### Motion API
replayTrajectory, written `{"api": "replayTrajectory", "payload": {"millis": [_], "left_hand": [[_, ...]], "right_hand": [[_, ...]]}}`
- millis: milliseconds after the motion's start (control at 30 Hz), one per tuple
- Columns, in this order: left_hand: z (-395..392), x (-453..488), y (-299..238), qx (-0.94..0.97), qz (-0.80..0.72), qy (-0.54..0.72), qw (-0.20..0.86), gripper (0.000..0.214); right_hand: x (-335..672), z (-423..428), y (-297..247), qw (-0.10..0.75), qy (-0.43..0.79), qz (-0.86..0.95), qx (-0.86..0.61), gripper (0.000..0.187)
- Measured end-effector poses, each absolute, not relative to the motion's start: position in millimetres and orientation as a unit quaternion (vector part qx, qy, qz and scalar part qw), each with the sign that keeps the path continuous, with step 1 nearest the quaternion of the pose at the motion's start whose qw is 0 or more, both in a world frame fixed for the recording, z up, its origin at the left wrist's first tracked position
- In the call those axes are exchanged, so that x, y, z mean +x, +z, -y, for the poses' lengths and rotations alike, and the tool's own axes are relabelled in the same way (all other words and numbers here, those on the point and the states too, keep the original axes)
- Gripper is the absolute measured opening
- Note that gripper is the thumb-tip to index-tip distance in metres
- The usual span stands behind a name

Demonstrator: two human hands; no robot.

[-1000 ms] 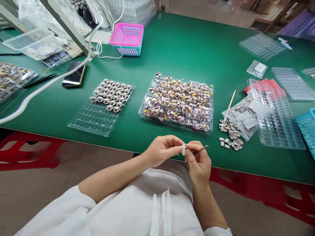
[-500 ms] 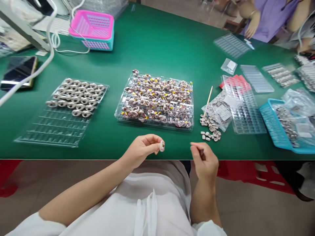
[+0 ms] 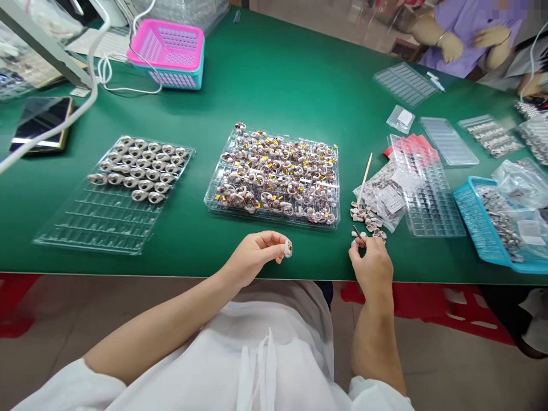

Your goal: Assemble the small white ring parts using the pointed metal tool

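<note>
Between the thumb and fingers of my left hand is a small white plastic shell with a dark and coloured inside, held just above the table's front edge. My right hand is closed around dark, thin tweezers, whose tip is over a pile of small white plastic pieces. Whether the tip touches a piece I cannot tell. Behind my hands lies a clear tray heaped with ring-like white parts bearing wires and yellow bits. Leftward, another clear tray holds rows of similar pale parts in its far half.
A wooden stick and a bag of parts lie beside a clear tray. A blue basket stands at right, a pink basket at back left near a phone. A person in purple is across the table.
My right hand has moved right and forward to the white pieces, and the tweezers now show in it. My left hand still holds the shell. The person opposite has moved their hands.
</note>
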State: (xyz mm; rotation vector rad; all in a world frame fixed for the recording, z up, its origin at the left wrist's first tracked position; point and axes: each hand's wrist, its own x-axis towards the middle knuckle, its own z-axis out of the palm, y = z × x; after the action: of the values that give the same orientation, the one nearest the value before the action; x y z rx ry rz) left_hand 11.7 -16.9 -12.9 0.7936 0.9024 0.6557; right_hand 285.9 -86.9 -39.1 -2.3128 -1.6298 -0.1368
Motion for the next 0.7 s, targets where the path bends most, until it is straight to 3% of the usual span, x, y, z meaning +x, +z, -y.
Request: {"api": "replayTrajectory", "payload": {"millis": [233,400,567,700], "left_hand": [[16.5,9.7,-13.1,0.338,-0.404,0.316,0.789,0.011],[15.5,9.7,-12.5,0.288,-0.385,0.322,0.816,0.016],[16.6,8.3,-14.1,0.288,-0.375,0.325,0.819,0.019],[21.5,9.2,-14.4,0.308,-0.367,0.329,0.814,0.021]], "right_hand": [[286.3,89.1,-37.6,0.114,-0.069,0.605,-0.785,0.009],[290.6,93.3,-42.8,0.145,-0.044,0.629,-0.763,0.011],[263.9,99.6,-35.7,0.287,0.079,0.643,-0.706,0.026],[211.3,99.9,-29.8,0.468,0.239,0.543,-0.655,0.016]]}}
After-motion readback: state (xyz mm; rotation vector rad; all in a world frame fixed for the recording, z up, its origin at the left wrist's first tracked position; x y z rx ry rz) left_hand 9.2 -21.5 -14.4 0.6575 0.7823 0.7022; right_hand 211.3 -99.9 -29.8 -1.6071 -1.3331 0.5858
